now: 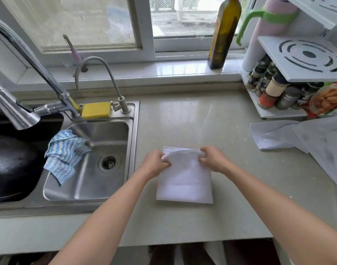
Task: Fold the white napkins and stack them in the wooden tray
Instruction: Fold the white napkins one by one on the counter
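Now one white napkin lies flat on the desk, its far edge lifted between two hands. The left hand pinches the far-left corner, the right hand pinches the far-right corner, fingers curled on the cloth. Off to the right, well apart, more white napkins lie loose, perhaps two, hard to count.

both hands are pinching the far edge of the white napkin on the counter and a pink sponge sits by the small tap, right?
Not quite: the sponge is yellow, as the head view shows. The rest holds: left hand and right hand pinch the far edge of the napkin.
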Demonstrator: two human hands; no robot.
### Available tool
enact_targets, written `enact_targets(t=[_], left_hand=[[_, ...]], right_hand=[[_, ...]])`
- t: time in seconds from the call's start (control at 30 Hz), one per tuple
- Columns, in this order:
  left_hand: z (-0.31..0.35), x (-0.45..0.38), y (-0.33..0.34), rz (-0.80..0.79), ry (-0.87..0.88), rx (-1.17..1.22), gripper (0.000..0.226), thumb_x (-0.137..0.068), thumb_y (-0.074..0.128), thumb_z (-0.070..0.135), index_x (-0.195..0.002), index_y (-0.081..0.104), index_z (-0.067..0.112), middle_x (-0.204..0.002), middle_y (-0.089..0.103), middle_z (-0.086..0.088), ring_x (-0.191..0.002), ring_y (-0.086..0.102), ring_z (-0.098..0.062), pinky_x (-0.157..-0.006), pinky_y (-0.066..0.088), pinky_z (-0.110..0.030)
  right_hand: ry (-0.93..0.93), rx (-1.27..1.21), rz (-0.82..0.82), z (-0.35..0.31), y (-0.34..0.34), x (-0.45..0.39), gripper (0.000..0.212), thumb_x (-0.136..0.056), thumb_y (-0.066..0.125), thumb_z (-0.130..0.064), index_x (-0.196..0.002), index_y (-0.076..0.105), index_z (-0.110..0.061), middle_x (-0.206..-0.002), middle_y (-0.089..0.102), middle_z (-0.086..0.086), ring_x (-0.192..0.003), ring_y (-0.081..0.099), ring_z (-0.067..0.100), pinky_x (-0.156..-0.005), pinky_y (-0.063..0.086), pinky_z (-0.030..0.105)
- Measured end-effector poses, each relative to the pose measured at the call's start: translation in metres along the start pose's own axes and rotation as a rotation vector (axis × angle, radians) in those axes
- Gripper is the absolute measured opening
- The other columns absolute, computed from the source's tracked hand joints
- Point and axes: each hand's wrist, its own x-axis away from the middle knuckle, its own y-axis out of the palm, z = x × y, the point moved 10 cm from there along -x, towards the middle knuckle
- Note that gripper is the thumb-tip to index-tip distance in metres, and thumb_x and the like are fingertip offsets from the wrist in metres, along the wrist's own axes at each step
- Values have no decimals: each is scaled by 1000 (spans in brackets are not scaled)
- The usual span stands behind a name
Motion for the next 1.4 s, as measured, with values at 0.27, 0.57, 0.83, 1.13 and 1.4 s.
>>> enact_targets(t=[0.27, 0.57, 0.83, 1.13, 1.4], left_hand=[[-14, -34, 4, 133, -110, 0, 44, -98, 46, 23, -56, 36, 14, -56, 40, -3, -67, 42, -25, -57, 26, -33], [-23, -53, 7, 106, -175, -76, 32, -100, 42, 22, -83, 58, 1, -97, 64, -22, -96, 57, -37, -75, 43, -37], [-12, -60, 10, 139, -37, -210, 20, -102, 31, 16, -99, 45, 2, -102, 59, -23, -89, 54, -35, -69, 37, -38], [-11, -65, 12, 137, -58, -276, 22, -103, 30, 15, -107, 46, -1, -106, 59, -24, -94, 56, -37, -68, 35, -37], [-13, -64, 13, 187, -34, -276, 26, -104, 32, 21, -111, 45, -1, -105, 59, -25, -93, 57, -38, -67, 35, -37]], right_hand=[[174, -85, 169, 39, 15, -23, 13, -86, 49, -9, -95, 57, -5, -107, 63, 20, -100, 58, 35, -72, 40, 34], [166, -51, 267, 36, 10, -28, 15, -91, 45, -10, -102, 55, -6, -104, 64, 18, -96, 58, 35, -70, 40, 35], [191, -20, 315, 37, 10, -29, 15, -96, 42, -13, -104, 50, -3, -101, 63, 21, -94, 59, 38, -67, 37, 35], [238, -93, 329, 41, 7, -31, 15, -98, 41, -15, -103, 50, -4, -99, 63, 19, -88, 57, 35, -65, 33, 32], [-42, 110, 444, 9, 37, 3, 51, -100, 41, -27, -147, 31, -13, -156, 26, 8, -145, 19, 24, -117, 9, 36]])
